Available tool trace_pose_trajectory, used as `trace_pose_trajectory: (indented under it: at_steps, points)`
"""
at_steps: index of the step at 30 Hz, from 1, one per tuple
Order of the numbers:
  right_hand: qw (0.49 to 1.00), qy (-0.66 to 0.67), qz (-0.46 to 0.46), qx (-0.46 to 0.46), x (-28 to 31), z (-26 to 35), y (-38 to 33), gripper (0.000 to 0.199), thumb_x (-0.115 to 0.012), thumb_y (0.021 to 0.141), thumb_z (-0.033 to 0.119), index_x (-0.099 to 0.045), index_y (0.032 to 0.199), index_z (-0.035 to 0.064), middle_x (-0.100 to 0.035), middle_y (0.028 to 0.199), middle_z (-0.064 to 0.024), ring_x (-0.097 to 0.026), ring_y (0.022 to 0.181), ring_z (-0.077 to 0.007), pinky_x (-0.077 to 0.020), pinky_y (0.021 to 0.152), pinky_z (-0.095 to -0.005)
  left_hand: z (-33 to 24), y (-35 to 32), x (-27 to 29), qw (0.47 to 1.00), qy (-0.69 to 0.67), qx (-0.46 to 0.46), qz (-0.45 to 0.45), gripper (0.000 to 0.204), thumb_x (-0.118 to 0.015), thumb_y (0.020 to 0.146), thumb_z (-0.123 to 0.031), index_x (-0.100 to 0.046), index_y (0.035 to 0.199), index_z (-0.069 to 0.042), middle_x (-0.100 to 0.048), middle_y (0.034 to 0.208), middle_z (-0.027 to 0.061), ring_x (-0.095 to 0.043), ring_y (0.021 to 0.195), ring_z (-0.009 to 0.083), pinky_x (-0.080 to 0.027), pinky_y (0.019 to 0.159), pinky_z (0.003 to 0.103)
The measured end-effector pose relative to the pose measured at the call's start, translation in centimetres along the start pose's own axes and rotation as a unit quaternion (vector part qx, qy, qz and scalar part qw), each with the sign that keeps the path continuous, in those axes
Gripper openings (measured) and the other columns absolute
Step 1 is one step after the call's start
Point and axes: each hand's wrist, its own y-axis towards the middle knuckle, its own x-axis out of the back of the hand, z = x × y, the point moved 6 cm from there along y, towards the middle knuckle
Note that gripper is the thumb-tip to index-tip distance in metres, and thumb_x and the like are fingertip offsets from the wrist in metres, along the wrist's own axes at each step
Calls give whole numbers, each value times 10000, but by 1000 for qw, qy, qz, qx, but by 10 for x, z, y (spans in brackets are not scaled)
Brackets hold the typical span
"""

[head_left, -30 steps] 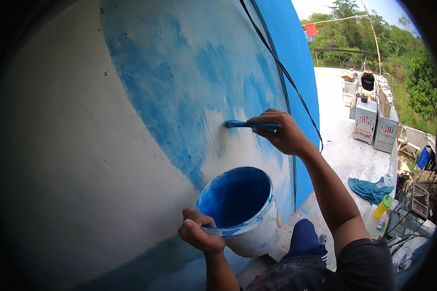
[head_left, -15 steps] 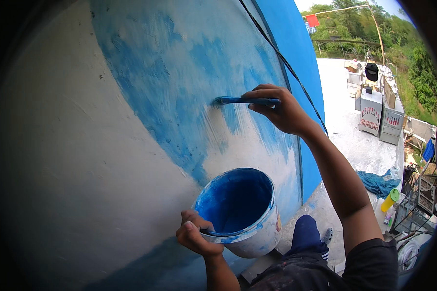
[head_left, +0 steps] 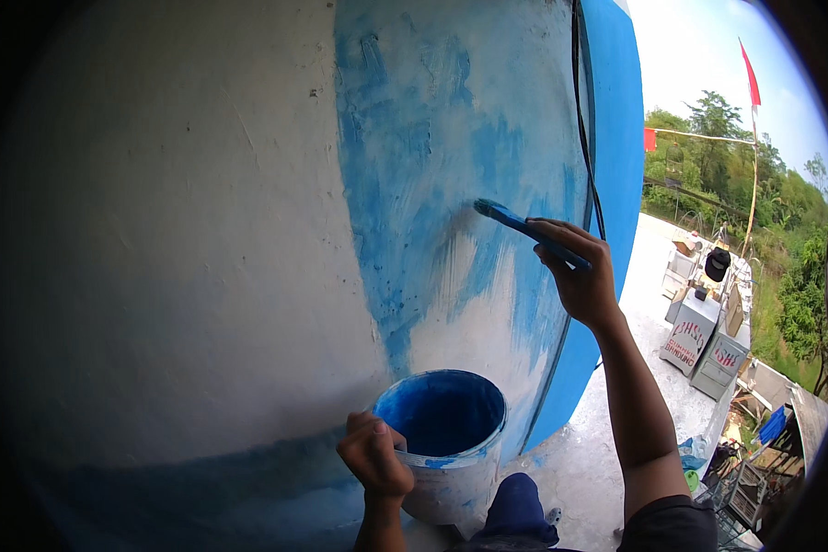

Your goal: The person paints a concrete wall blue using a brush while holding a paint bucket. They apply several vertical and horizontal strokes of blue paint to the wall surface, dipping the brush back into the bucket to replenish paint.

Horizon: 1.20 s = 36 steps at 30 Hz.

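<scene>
My right hand (head_left: 581,274) grips a blue-handled paintbrush (head_left: 529,230), its bristles pointing left at the wall. The bristle tip is at or very near the surface; I cannot tell if it touches. Streaky blue paint (head_left: 386,230) covers a band of the white wall (head_left: 193,239), thinning to white streaks below the brush. Lower down, my left hand (head_left: 377,453) is closed on the rim of a white paint bucket (head_left: 451,488). Blue paint coats the inside of the bucket, and splashes mark its rim.
A black cable (head_left: 581,120) hangs along the wall's right edge, beside a solid blue panel (head_left: 615,138). Grey cabinets (head_left: 693,331) with a black cap (head_left: 718,264) stand on the pale floor at right. Crates (head_left: 747,492) and clutter lie at lower right.
My view has tilted and turned, so the wall and bucket sit differently in the picture. The brush now slants, its handle end lower than its bristles. Both hands keep their holds.
</scene>
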Motion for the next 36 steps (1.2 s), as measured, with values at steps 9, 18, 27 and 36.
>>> trace_pose_trajectory:
  at_steps: [9,18,27,36]
  points:
    - [944,28,314,-95,-69,-26,-130,311,-796,912,-16,-801,1216,47,-791,1194,-183,-786,1048,-369,-642,876,-421,7,-27,5,998,-6,-64,-10,185,-440,1052,-132,-572,1077,-6,-521,567,59,-463,511,184,-418,671,391]
    - [998,36,-52,-30,-6,-37,1,302,-657,1054,70,-742,1343,98,-767,1274,-163,-787,1063,-259,-672,839,-378,8,-39,3,982,62,-176,7,419,-427,1056,-116,-501,1468,-95,-510,591,50,-464,512,166,-429,599,349]
    - [939,39,328,-92,-95,-17,-108,302,-791,915,-10,-798,1211,52,-791,1205,-171,-794,1021,-337,-642,835,-392,30,-55,7,999,-24,21,-18,328,-445,991,-156,-553,709,-29,-486,476,65,-438,485,214,-446,686,404]
    - [992,-48,-99,68,-36,-16,-3,315,-686,996,-20,-765,1289,65,-760,1290,-171,-718,1252,-309,-595,1035,-428,53,-82,34,997,10,37,-62,417,-478,978,-192,-489,587,-48,-455,474,63,-408,481,204,-401,675,391]
